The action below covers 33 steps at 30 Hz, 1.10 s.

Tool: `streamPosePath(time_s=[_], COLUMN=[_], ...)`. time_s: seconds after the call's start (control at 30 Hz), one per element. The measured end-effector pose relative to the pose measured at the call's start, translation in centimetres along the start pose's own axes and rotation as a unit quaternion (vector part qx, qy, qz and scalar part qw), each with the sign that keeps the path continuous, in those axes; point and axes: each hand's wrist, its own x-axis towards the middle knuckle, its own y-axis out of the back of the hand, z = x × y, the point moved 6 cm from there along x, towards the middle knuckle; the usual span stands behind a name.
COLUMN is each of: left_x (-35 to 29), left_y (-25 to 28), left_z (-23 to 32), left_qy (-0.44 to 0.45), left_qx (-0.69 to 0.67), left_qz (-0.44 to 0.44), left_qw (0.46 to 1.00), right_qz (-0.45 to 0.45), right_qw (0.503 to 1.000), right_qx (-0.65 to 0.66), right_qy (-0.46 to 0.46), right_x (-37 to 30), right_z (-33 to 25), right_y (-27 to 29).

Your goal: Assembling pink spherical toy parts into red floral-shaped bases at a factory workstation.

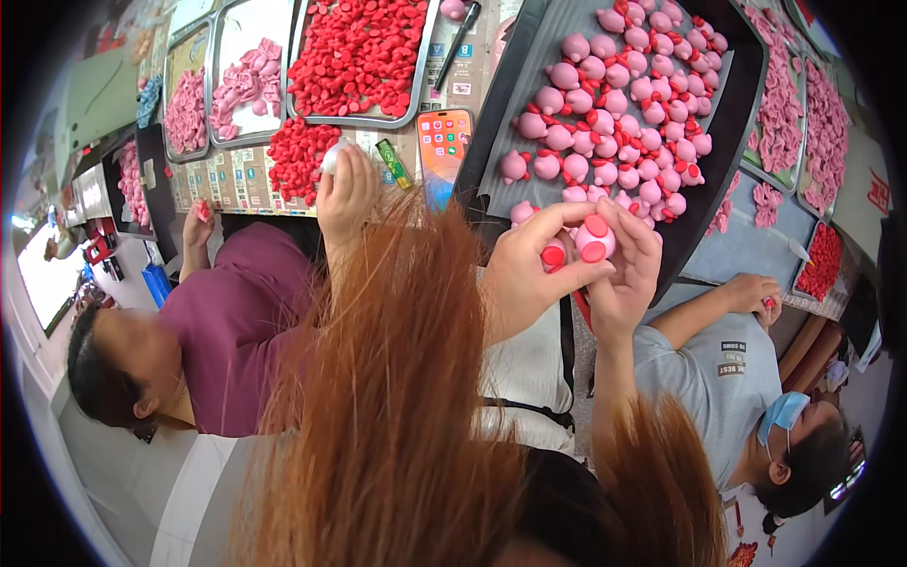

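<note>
In front of the black crate, my left hand and my right hand come together around a small round pink figure with flat red pieces on it. My left thumb lies along its underside, and the fingers of my right hand curl behind its other side. A second pink figure with a red end sits in the curl of my left hand. Many pink figures with red parts fill the grey-lined black crate just beyond. Long reddish-brown hair hangs over part of my left forearm.
Left of the crate lie a phone, a green tube, a black pen and loose red pieces. Trays hold red pieces and pink pieces. Co-workers in purple and grey sit close on either side.
</note>
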Motion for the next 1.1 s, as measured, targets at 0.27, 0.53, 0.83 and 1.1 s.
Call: streamPosePath(time_s=[0.27,0.53,0.83,1.1], left_x=[-0.4,-0.5,-0.1,-0.2], left_y=[0.2,0.5,-0.2,-0.6], left_z=[2.0,2.3,0.2,0.2], left_qy=[-0.112,-0.206,0.094,0.067], left_qx=[0.154,0.254,-0.127,-0.134], left_qz=[0.052,0.051,-0.082,-0.079], left_qw=[0.980,0.943,0.984,0.986], right_qz=[0.008,0.036,0.068,0.065], right_qw=[0.998,0.960,0.990,0.997], right_qx=[0.053,0.202,0.109,0.027], right_qy=[-0.026,-0.192,-0.065,-0.011], right_x=[-0.5,-0.7,-0.4,-0.8], right_z=[-0.3,-0.1,-1.6,-1.9], right_y=[0.1,-0.4,0.6,0.7])
